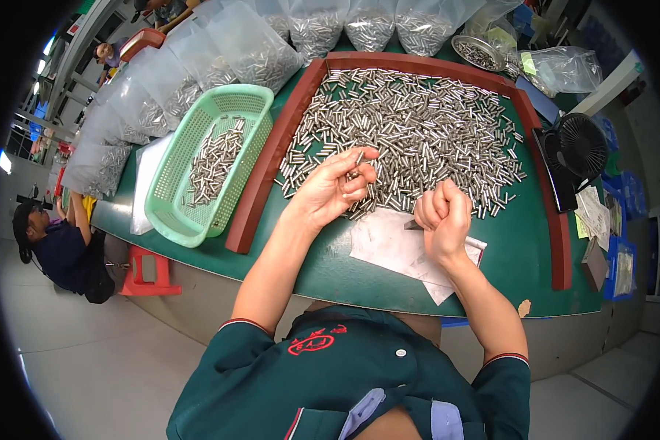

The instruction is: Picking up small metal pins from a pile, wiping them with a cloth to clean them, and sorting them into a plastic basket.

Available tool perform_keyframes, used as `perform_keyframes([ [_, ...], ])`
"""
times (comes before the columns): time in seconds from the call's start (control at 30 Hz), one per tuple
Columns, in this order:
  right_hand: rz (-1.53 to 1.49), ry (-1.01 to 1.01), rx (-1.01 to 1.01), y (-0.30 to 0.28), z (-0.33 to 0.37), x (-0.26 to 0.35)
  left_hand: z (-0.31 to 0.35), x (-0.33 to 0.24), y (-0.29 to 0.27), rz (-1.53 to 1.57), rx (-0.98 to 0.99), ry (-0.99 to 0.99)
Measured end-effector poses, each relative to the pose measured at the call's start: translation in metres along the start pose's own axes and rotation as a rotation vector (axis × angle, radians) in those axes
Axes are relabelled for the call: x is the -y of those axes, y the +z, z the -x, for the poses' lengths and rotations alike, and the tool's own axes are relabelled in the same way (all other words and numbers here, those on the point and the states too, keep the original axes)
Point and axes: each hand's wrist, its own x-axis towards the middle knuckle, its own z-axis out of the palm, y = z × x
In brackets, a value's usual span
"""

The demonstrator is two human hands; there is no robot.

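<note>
A broad layer of short, shiny metal pins (411,125) covers the green table (323,271) inside a dark red three-sided frame (251,213). My left hand (334,187) is over the near left part of the layer, its fingers curled, with a metal pin (359,158) pinched at the fingertips. To its right, my right hand (445,216) is closed in a fist above a smudged white paper (381,246). A small dark edge shows beside that fist; what its fingers hold is hidden.
At left stands a green plastic basket (165,209) partly filled with pins. Bulging clear bags of pins (253,55) line the back and left. A metal bowl (479,53) sits at back right, a black fan (576,150) at right. Another person (62,246) sits far left by a red stool (150,271).
</note>
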Motion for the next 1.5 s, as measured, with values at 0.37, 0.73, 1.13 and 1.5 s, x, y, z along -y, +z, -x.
perform_keyframes([
  [0.37, -0.008, 0.004, 0.009, -0.002, -0.002, 0.001, -0.009, -0.006, -0.002, -0.698, -0.412, 0.293],
  [0.73, 0.005, 0.027, -0.008, -0.001, 0.001, 0.003, -0.03, 0.003, -0.005, -1.89, -0.475, 0.744],
  [1.13, 0.001, 0.022, 0.018, 0.002, -0.001, 0.001, -0.03, -0.017, -0.004, -1.965, -0.309, 0.567],
  [1.5, -0.195, 0.031, -0.068, -0.012, -0.009, 0.011, 0.001, 0.042, 0.034, -1.862, 0.035, 0.191],
])
